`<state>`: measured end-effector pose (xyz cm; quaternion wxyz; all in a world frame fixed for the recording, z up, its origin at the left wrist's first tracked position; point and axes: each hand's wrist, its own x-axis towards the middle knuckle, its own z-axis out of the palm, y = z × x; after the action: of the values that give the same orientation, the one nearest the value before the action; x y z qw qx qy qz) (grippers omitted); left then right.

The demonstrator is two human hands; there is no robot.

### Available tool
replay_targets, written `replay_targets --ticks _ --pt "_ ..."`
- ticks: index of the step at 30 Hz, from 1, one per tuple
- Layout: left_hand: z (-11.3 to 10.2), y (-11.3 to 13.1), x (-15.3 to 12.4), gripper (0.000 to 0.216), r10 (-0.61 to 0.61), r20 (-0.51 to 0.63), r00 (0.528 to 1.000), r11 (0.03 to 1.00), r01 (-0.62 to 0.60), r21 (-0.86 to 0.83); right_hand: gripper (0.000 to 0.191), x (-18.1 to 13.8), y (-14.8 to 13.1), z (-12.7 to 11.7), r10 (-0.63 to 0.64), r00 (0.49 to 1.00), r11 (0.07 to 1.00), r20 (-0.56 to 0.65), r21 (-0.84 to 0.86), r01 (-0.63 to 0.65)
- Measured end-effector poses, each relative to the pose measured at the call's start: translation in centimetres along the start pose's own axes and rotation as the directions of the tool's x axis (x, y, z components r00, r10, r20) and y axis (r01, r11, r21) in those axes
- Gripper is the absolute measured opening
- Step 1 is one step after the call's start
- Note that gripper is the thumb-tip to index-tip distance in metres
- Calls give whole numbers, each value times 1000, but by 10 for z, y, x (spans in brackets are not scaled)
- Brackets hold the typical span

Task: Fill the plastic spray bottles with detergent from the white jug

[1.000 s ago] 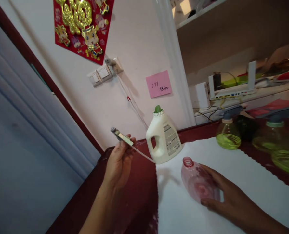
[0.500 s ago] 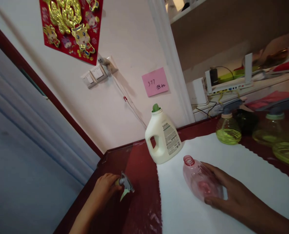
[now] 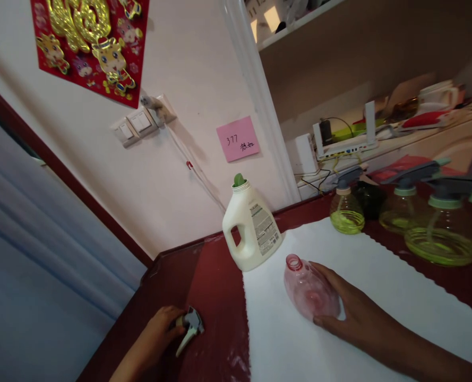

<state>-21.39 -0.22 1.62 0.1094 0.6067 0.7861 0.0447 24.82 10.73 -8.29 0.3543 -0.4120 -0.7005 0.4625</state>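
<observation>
My right hand [image 3: 347, 305] is wrapped round a see-through pink bottle [image 3: 309, 289] with an open neck, over the white sheet. The bottle leans with its mouth up and to the left. At the lower left, the fingers of my left hand [image 3: 162, 331] close on a grey and pale-green trigger spray head [image 3: 190, 324], low over the dark red tabletop [image 3: 220, 297]. Part of the spray head is hidden by those fingers. Behind the pink bottle stands a cream detergent jug [image 3: 249, 228] with a handle and a green piece in its open mouth.
Several spray bottles with yellow-green liquid stand at the right, among them a small one [image 3: 346, 212] and a wider one [image 3: 440, 241]. A white sheet [image 3: 275, 339] covers part of the table. A router [image 3: 345, 148] and cables sit on the shelf behind; a blue curtain [image 3: 48, 254] hangs left.
The whole view has shifted, bringing more of the right-hand spray bottles into sight. My left hand has lowered the spray head towards the tabletop. The right hand keeps its hold on the pink bottle.
</observation>
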Motion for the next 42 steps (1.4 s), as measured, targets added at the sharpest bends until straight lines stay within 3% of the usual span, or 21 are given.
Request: replay_targets --ticks 5,9,10,15,21,26,29,33,39,42 --pt "-22 14 4 55 28 -95 995 997 -34 -65 111 0 0 3 6 1000 999 -26 36 -5" --pt "-37 66 23 54 84 -333 939 910 -208 -358 97 2 -3 2 8 999 1000 -43 22 -7" --pt "-37 82 32 52 92 -362 928 849 -263 -458 93 2 -3 2 7 999 1000 -42 21 -6" --pt "-22 151 88 68 97 -453 886 725 -375 -578 89 2 2 2 -24 999 999 -44 31 26" --pt "-3 197 132 48 93 -452 887 559 -422 -714 92 5 6 5 -4 998 1000 -60 24 5" --pt "9 207 146 47 24 -504 863 511 -444 -736 96 6 -5 2 -11 1000 1000 -25 -3 11" --pt "2 209 148 50 -18 -546 837 524 -457 -718 94 5 -13 -1 4 1000 1000 -17 0 -4" --pt "-30 202 131 47 -2 -587 809 608 -465 -643 92 4 -12 0 -12 999 1000 -35 11 13" --pt "-87 178 70 37 1 -676 737 808 -400 -434 89 6 -3 2 -53 997 999 -62 5 53" --pt "-105 166 40 44 84 -725 683 917 -337 -212 90 7 -2 2 -55 997 998 -62 4 55"
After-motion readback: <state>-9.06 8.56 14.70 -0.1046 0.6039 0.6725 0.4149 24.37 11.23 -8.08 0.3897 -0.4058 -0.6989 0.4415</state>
